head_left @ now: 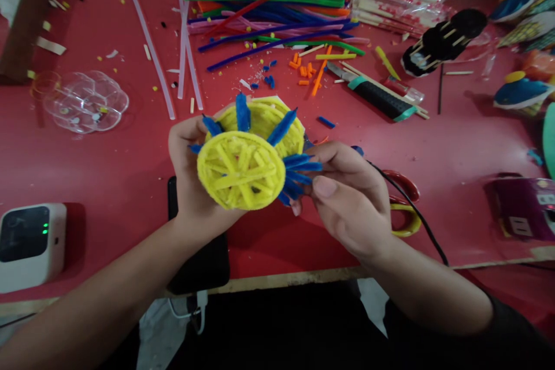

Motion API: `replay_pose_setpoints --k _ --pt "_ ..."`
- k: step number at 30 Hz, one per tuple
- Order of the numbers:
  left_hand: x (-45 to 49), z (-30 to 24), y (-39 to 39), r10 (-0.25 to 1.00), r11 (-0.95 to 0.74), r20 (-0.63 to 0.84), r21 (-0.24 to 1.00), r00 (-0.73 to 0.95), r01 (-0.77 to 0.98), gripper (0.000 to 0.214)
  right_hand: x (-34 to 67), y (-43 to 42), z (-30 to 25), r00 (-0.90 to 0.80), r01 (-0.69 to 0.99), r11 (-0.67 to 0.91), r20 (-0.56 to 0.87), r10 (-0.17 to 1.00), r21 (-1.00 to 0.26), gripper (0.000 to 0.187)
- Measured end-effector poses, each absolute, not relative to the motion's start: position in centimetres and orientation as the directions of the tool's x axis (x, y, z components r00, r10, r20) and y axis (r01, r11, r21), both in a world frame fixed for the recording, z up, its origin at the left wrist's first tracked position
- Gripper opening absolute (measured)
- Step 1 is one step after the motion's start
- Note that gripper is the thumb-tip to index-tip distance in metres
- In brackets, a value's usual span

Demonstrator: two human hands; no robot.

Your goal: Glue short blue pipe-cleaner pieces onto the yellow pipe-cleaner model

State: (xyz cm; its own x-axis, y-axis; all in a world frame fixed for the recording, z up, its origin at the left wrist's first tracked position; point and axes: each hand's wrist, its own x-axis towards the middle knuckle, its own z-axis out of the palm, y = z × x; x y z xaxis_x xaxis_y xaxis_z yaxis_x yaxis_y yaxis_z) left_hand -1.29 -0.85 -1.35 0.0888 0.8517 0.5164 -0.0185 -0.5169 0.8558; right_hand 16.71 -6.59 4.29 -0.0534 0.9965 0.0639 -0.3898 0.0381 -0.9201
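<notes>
Above the near edge of the table I hold a pipe-cleaner wheel (241,170) made of two yellow discs, the nearer one crossed by spokes. Short blue pipe-cleaner pieces (284,126) stick out around its rim. My left hand (186,167) is wrapped around the wheel's left side, its fingers partly hidden behind it. At the right rim, the thumb and fingers of my right hand (351,196) close on a cluster of blue pieces (299,173). Exactly which piece they grip is hard to make out.
Colourful pipe cleaners (269,0) lie piled at the back. A utility knife (377,95), cut orange bits (303,69) and scissors (405,219) lie to the right. On the left are a clear flower-shaped tray (87,102) and a white device (54,248); a black phone-like object (202,263) lies below my hands.
</notes>
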Motion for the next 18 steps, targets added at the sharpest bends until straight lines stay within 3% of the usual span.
replay_pose_setpoints --k 4,10,18 --pt "-1.0 -0.1 -0.8 0.772 -0.608 0.595 0.794 0.224 -0.017 0.094 16.9 -6.8 4.2 0.000 -0.333 0.038 0.040 0.999 -0.942 0.010" --pt "-1.0 0.3 -1.0 0.782 -0.585 0.580 0.809 0.227 -0.054 0.093 16.5 -6.6 4.0 0.049 -0.312 0.146 0.137 0.989 -0.939 0.008" --pt "-1.0 0.2 -0.9 0.767 -0.595 0.596 0.799 0.236 -0.085 0.096 16.5 -6.4 4.1 0.053 -0.282 0.176 0.168 0.984 -0.943 0.009"
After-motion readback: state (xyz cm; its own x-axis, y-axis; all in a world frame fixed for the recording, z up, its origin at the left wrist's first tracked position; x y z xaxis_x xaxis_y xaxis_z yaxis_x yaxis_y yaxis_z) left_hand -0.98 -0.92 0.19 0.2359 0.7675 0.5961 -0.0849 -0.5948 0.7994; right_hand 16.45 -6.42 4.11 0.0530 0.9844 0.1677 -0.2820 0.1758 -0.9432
